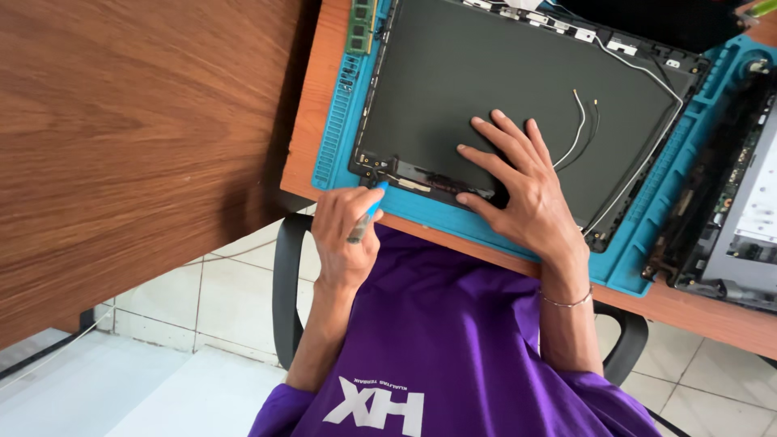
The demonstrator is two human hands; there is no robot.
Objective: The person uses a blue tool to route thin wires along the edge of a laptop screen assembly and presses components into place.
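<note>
A: The wooden desk is carrying a blue mat, and the dark lid panel is lying flat on it — filling most of the mat.

B: The right hand is pressing down on it, fingers spread wide. The left hand is curling tight around a blue-tipped tool, tip sitting at the panel's near-left hinge corner.

A: The risk, I'd say, is that tip skidding off and gouging the plastic. And those loose antenna wires are lying just beside the fingertips — a sliding hand could snag them.

B: What the tip is actually touching is too small to tell. The panel's far edge is getting cut off, and so is the opened chassis on the right.
</note>
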